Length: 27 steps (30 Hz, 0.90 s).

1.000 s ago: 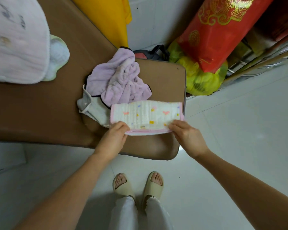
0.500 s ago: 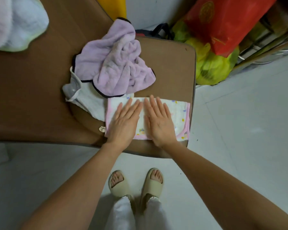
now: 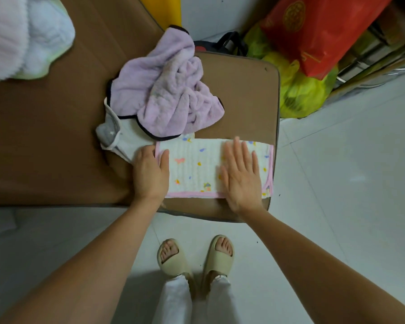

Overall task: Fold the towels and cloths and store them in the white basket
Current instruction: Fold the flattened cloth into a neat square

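On the near right corner of the brown, smooth-topped table (image 3: 56,141) lay a white, ribbed cotton cloth with a pink hem and small coloured prints (image 3: 197,169), folded into a long flat rectangle that ran along the table's front edge. Its right end reached the rounded corner of the tabletop. The left hand (image 3: 150,174) rested at the cloth's left end, thumb lying over the pink hem and fingers curled at that edge; whether it pinched the fabric could not be told. The right hand (image 3: 241,174) lay flat and spread, palm down on the right half of the cloth, gripping nothing, its outline slightly blurred. Just behind the folded cloth sat a crumpled lilac fleece towel with dark piping (image 3: 166,99), plush and heaped in soft folds, partly covering a white and grey cloth (image 3: 117,136) that touched the left hand's side. At the far left corner rested a puffy white quilted bundle (image 3: 21,36). Beige rubber slippers (image 3: 194,256) stood on the pale tiled floor (image 3: 337,183) below.
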Each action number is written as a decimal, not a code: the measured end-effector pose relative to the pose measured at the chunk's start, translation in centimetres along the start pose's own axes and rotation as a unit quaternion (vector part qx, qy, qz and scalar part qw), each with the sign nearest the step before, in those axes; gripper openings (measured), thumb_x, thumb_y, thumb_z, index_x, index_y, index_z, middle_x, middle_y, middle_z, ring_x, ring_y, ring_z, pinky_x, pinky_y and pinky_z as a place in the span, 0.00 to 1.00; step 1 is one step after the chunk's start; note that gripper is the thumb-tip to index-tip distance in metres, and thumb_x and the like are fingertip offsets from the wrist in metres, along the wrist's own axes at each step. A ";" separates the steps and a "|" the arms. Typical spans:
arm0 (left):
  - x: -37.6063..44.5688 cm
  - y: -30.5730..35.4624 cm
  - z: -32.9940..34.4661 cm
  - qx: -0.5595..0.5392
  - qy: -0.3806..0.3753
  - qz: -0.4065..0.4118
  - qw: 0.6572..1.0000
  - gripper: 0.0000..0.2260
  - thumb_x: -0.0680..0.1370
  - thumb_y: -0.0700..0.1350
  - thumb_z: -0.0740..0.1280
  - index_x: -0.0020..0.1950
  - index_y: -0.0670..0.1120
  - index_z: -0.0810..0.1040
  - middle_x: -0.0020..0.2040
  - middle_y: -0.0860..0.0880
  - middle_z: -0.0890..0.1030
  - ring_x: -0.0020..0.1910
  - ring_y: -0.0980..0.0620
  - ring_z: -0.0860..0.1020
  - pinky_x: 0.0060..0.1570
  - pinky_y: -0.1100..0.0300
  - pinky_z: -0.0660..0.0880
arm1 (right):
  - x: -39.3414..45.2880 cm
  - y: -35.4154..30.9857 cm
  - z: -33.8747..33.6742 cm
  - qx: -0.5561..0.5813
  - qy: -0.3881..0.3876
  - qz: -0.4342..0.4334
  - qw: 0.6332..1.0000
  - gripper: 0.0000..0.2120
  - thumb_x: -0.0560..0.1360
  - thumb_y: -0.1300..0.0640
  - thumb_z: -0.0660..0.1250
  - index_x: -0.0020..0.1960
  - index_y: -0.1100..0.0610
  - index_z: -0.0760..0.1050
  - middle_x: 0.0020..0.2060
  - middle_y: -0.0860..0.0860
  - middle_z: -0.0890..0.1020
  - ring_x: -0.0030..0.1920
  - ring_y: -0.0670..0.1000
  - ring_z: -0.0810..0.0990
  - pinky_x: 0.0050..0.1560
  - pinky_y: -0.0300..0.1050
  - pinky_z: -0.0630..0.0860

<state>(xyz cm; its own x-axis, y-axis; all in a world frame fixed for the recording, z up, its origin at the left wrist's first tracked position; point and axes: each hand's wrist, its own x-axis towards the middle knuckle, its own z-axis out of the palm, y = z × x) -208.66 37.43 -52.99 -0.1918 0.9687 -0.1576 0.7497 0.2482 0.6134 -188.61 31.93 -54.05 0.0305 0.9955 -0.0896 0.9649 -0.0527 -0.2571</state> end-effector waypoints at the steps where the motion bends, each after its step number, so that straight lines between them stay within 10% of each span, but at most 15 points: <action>1: 0.3 0.2 -0.1 -0.014 -0.019 -0.030 0.999 0.14 0.79 0.47 0.64 0.47 0.36 0.75 0.47 0.36 0.78 0.49 0.37 0.75 0.47 0.53 0.66 | -0.2 -0.5 0.2 0.006 -0.011 -0.024 1.000 0.26 0.82 0.50 0.45 0.77 0.57 0.54 0.76 0.56 0.55 0.77 0.55 0.51 0.76 0.52 0.45; 6: 1.2 0.7 -0.2 -0.111 -0.097 -0.158 0.976 0.13 0.77 0.49 0.67 0.42 0.39 0.75 0.46 0.36 0.81 0.47 0.38 0.79 0.42 0.54 0.71 | -0.5 -0.7 1.7 -0.022 -0.031 -0.021 0.999 0.26 0.81 0.49 0.46 0.77 0.56 0.53 0.77 0.55 0.55 0.77 0.55 0.50 0.75 0.55 0.48; 17: -3.1 1.3 -2.1 -0.191 0.000 -0.107 0.976 0.07 0.79 0.44 0.64 0.47 0.42 0.68 0.43 0.47 0.77 0.42 0.49 0.74 0.40 0.59 0.67 | -1.3 -0.3 0.1 0.038 -0.040 -0.097 0.994 0.26 0.80 0.50 0.51 0.76 0.58 0.58 0.76 0.56 0.58 0.76 0.55 0.54 0.74 0.53 0.50; 21: -3.5 3.0 -2.5 -0.219 -0.015 -0.098 0.971 0.08 0.79 0.45 0.64 0.48 0.42 0.69 0.40 0.51 0.77 0.38 0.52 0.74 0.39 0.60 0.71 | -0.2 1.8 -3.6 0.136 0.060 0.145 0.978 0.25 0.75 0.53 0.65 0.69 0.60 0.65 0.63 0.58 0.72 0.63 0.58 0.68 0.63 0.49 0.62; 27: -4.9 6.0 -2.0 -0.291 -0.062 -0.104 0.949 0.05 0.79 0.45 0.64 0.46 0.45 0.71 0.42 0.54 0.78 0.40 0.60 0.76 0.40 0.69 0.71 | 0.9 4.8 -4.9 0.289 -0.069 0.336 0.894 0.16 0.71 0.58 0.70 0.56 0.59 0.71 0.47 0.51 0.78 0.47 0.53 0.76 0.45 0.44 0.71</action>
<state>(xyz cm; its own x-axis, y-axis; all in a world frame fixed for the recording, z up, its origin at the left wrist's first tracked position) -204.50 34.19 -47.00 -0.1944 0.9004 -0.3891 0.2203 0.4267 0.8772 -182.67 32.95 -50.64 0.4824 0.7064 -0.5180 0.4430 -0.7069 -0.5514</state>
